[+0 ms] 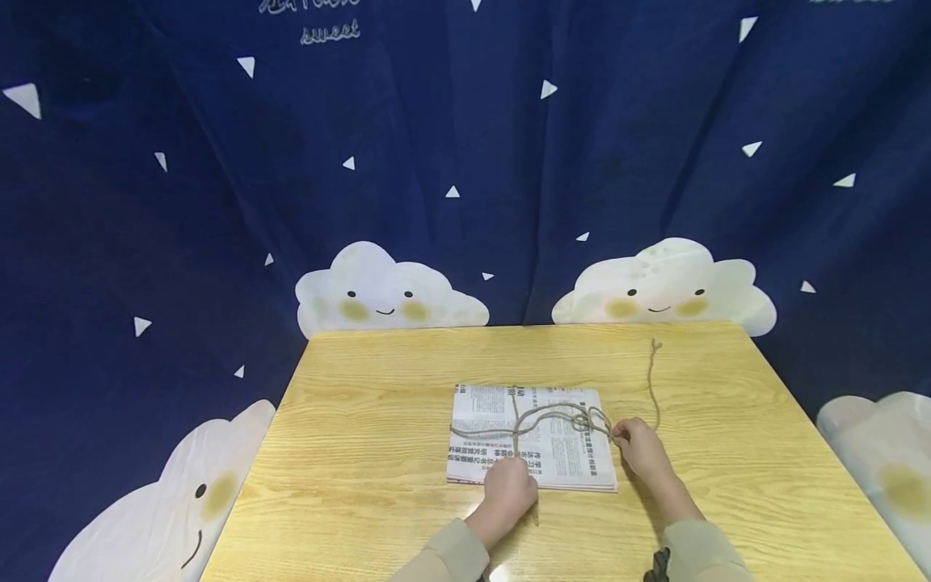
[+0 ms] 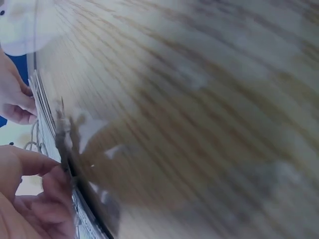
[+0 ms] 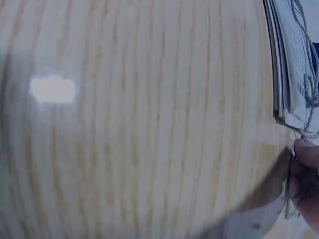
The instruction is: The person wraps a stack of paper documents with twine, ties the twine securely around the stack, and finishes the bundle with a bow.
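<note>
Your right grip (image 1: 643, 447) pinches cord (image 1: 516, 432) beside newspaper stack (image 1: 547, 446); your left grip (image 1: 511, 487), partly hidden, seems to pinch cord at near edge, presumably anchoring it against slack

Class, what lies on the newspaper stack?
Crossed rope, looped toward the right, lies on the newspaper stack. The left hand covers part of its near edge, hiding what's beneath.

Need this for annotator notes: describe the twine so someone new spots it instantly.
Start with the light wooden table in front of the dark blue curtain. Near its middle lies folded newspaper; the twine crosses on top, with loops near the newspaper's right edge. It is the only thin, tan, cord-like thing in view, unlike the flat, printed newspaper beneath.
</note>
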The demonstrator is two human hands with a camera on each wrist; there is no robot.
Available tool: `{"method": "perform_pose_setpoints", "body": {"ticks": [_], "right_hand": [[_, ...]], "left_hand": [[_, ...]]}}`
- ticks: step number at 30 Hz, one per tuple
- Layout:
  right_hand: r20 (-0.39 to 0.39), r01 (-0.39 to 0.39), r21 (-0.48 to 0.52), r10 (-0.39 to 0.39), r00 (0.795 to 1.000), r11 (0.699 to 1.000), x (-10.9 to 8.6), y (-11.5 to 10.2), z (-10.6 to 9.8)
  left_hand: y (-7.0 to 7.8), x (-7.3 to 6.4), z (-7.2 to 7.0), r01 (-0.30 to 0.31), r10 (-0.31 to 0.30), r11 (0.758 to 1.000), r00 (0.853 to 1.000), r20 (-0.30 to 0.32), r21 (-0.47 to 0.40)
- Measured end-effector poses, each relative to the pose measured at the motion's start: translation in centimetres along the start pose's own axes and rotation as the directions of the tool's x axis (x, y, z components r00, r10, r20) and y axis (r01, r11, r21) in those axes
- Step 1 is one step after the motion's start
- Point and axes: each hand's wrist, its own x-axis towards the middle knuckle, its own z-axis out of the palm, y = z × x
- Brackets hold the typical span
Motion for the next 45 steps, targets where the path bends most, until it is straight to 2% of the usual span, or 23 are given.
{"method": "perform_pose_setpoints", "body": {"ticks": [7, 14, 17, 22, 24, 27, 30, 34, 39, 45], "right_hand": [[0.059, 0.027, -0.051, -0.024, 0.998, 0.998, 0.6, 0.5, -0.8], [0.050, 0.083, -0.127, -0.077, 0.996, 0.988, 1.8, 0.6, -1.4], [0.013, 0.110, -0.145, -0.109, 0.994, 0.983, 2.3, 0.7, -1.4], [-0.120, 0.146, -0.201, -0.173, 0.978, 0.969, 3.2, 0.8, -1.2], [-0.132, 0.130, -0.192, -0.157, 0.979, 0.973, 3.5, 0.7, -1.2], [-0.105, 0.101, -0.165, -0.119, 0.987, 0.981, 4.1, 0.3, -1.3], [-0.069, 0.110, -0.133, -0.120, 0.990, 0.985, 4.8, -0.3, -1.5], [-0.045, 0.178, -0.101, -0.183, 0.982, 0.979, 5.7, -1.4, -1.9], [0.013, 0.233, -0.102, -0.233, 0.972, 0.967, 7.1, -2.8, -1.6], [0.113, 0.233, -0.107, -0.221, 0.969, 0.967, 8.1, -3.7, -0.4]], "left_hand": [[0.0, -0.2, -0.2, 0.040, -0.039, 0.999, 0.999, 0.038, -0.022], [-0.3, -0.5, -0.5, 0.046, -0.042, 0.998, 0.997, 0.071, -0.050], [-0.3, -0.6, -0.7, 0.046, -0.037, 0.995, 0.994, 0.103, -0.084], [-0.3, -0.9, -1.0, 0.032, -0.015, 0.993, 0.988, 0.156, -0.111], [-0.3, -1.0, -1.1, 0.031, -0.013, 0.994, 0.986, 0.169, -0.108], [-0.3, -1.1, -1.1, 0.039, -0.019, 0.993, 0.984, 0.177, -0.109], [-0.4, -1.1, -1.0, 0.042, -0.025, 0.994, 0.987, 0.162, -0.102], [-0.3, -1.1, -0.8, 0.037, -0.031, 0.997, 0.995, 0.093, -0.062], [-0.1, -1.0, -0.5, 0.043, -0.042, 0.999, 0.998, 0.048, -0.022], [0.1, -1.0, -0.3, 0.025, -0.025, 0.999, 1.000, 0.017, -0.048]]}}
